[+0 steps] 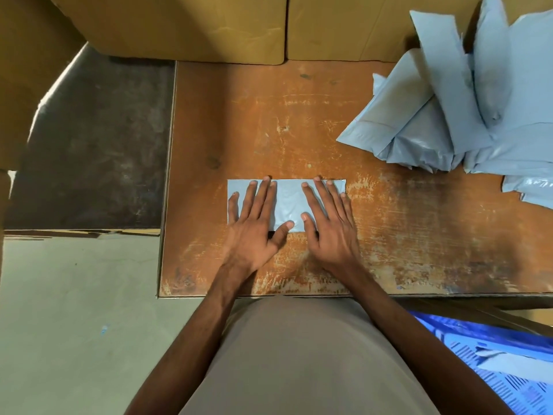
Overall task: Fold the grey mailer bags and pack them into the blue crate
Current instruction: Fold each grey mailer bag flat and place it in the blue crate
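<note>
Head camera, looking down: two bare hands press flat on one folded grey plastic mailer bag (286, 202), a neat rectangle lying near the middle of a worn orange-brown wooden table (389, 235). The left hand (254, 223) covers the bag's left half, fingers straight and spread, thumb angled out across the bag's near edge; the right hand (327, 220) covers the right half, its four fingers straight and close together, thumb laid on the plastic. A loose heap of unfolded grey mailer bags (466, 109) sits at the table's far right, well apart from the folded one; their number cannot be counted in the tangle. One blue slotted plastic crate (490, 369) shows at the near right, below the table edge, with one pale grey folded bag in the crate (514, 365). Two brown cardboard boxes (179, 25) stand along the far side. A dark scuffed board (95, 139) lies left of the table, above a pale concrete floor (74, 324).
</note>
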